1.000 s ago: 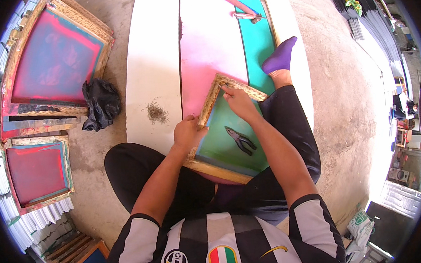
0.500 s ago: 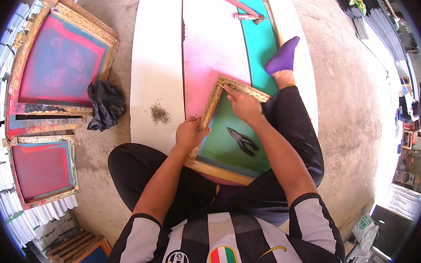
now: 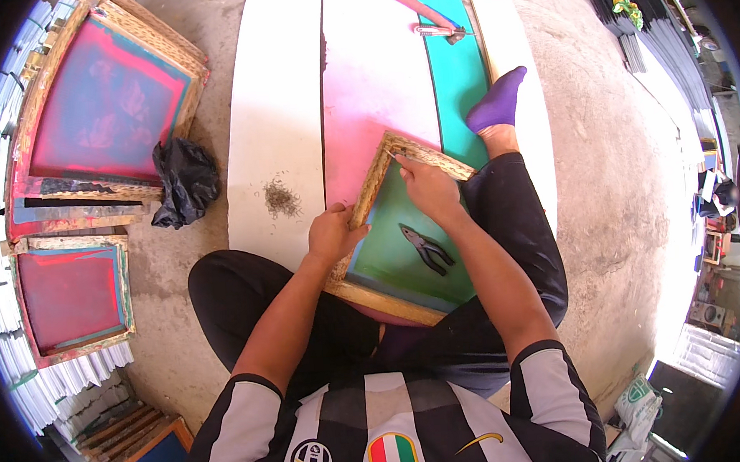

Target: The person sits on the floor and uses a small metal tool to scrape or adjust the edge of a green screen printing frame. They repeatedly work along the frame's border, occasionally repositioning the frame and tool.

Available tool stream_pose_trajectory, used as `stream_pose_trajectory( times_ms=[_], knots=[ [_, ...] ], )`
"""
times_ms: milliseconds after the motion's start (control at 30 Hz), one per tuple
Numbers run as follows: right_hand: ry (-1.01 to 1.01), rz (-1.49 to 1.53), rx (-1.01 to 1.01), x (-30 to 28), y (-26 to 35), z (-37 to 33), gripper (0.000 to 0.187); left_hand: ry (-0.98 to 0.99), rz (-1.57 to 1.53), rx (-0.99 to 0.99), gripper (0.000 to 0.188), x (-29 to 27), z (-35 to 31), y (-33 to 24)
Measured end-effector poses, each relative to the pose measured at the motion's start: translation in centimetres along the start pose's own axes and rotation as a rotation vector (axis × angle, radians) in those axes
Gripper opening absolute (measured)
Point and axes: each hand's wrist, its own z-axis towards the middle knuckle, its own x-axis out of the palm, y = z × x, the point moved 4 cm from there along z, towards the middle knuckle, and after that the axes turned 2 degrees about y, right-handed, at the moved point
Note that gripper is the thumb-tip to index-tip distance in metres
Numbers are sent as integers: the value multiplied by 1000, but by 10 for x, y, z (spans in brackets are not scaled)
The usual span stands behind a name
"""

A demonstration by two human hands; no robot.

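nearest, a wooden frame (image 3: 390, 303) with green mesh (image 3: 380, 264) is set slantwise at the lap, between the black-trousered legs (image 3: 239, 292). on the mesh, dark-handled pliers (image 3: 427, 249) are laid, nose turned away from the body. the frame's left bar is gripped by the left hand (image 3: 335, 235). near the far corner, the right hand (image 3: 431, 190) is held with its index finger extended; whether something small is pinched there cannot be told. farther left, thin bits (image 3: 281, 199) are heaped on a white panel (image 3: 271, 102). beyond the frame, a purple-socked foot (image 3: 497, 99) is rested beside the teal panel (image 3: 454, 84). farthest, a pink-handled hammer (image 3: 421, 11) is laid by a slim tool (image 3: 435, 30).
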Motion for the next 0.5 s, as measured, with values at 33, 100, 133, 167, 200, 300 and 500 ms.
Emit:
stream_pose_trajectory(
  times_ms=[33, 100, 133, 167, 200, 300, 500],
  knots=[
    [20, -35, 29, -4, 4, -2, 44, 4, 0, -1, 53, 0, 0, 0],
    [56, -106, 62, -10, 12, -4, 45, 13, 2, -6, 54, 1, 1, 1],
    [72, -143, 66, -13, 16, -5, 46, 18, 4, -12, 54, 2, 1, 1],
    [89, -179, 69, -14, 19, -4, 47, 24, 6, -17, 55, 2, 2, 2],
    [77, -199, 69, -14, 21, -4, 46, 27, -1, -21, 55, 2, 2, 0],
    [70, -253, 78, -14, 27, -1, 45, 27, -18, -27, 56, 2, 3, 0],
    [112, -264, 94, -19, 35, -4, 45, 16, -43, -31, 58, 2, 1, 1]
  ],
)
